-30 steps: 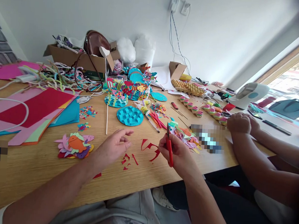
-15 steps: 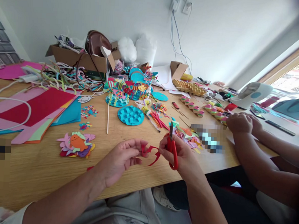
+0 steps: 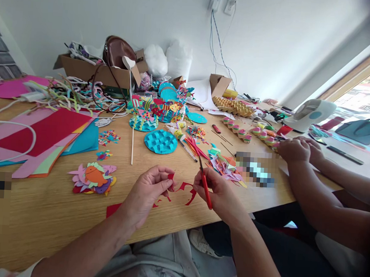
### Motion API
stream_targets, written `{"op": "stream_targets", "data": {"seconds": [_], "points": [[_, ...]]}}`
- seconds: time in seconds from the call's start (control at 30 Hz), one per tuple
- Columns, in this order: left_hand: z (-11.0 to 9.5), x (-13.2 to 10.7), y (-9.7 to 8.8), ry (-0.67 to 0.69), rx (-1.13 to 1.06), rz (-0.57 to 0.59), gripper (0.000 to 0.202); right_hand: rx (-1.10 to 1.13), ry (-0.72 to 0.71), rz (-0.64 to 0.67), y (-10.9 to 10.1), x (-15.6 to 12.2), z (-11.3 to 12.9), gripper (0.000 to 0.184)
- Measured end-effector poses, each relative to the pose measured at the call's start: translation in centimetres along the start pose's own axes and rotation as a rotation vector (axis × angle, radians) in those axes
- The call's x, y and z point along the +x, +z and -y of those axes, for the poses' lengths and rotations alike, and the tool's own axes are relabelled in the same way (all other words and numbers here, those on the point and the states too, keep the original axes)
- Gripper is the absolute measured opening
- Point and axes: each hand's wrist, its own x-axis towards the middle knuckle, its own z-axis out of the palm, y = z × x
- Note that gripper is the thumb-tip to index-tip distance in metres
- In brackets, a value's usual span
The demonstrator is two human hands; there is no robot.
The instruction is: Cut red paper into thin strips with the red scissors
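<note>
My left hand (image 3: 146, 192) pinches a small piece of red paper (image 3: 171, 176) between thumb and fingers, above the front of the wooden table. In my right hand (image 3: 219, 194) are red-handled scissors (image 3: 206, 188), blades pointing up and away. Its fingertips also hold a curved red paper scrap (image 3: 190, 198) with a cut-out edge, hanging between the two hands. Below my left wrist lies another red paper piece (image 3: 112, 210), partly hidden by the forearm. Tiny red scraps (image 3: 159, 201) show near the left palm. Left of that hand sits a pile of paper fish cutouts (image 3: 93, 178).
Coloured sheets (image 3: 42, 133) lie at the left. A blue scalloped disc (image 3: 161, 141), a glue bottle (image 3: 176, 132) and paper scraps (image 3: 227, 167) stand or lie ahead. At the right, another person's forearms (image 3: 316, 182) rest over the table near a white machine (image 3: 310, 115).
My left hand has shifted slightly left and closed its fingers on a red piece. The scissors have turned edge-on in my right hand, and the scrap there has moved with it.
</note>
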Motion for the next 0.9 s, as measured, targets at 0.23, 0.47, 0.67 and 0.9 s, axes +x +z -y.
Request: {"op": "stream_targets", "data": {"seconds": [0.23, 0.47, 0.67, 0.9], "points": [[-0.1, 0.9, -1.3, 0.066, 0.420, 0.012, 0.006, -0.278, 0.020, -0.020, -0.4, 0.0, 0.2, 0.006], [0.0, 0.6, -2.4, 0.342, 0.958, 0.025, 0.014, -0.375, 0.031, -0.050, -0.3, 0.4, -0.1, 0.007], [0.6, 1.5, -2.3, 0.118, 0.616, 0.040, 0.008, -0.250, 0.098, -0.139, -0.5, -1.6, 1.0, 0.022], [0.8, 1.3, -1.8, -0.003, 0.330, 0.033, 0.013, 0.196, 0.282, 0.235, 3.3, -6.1, 2.3, 0.035]]}}
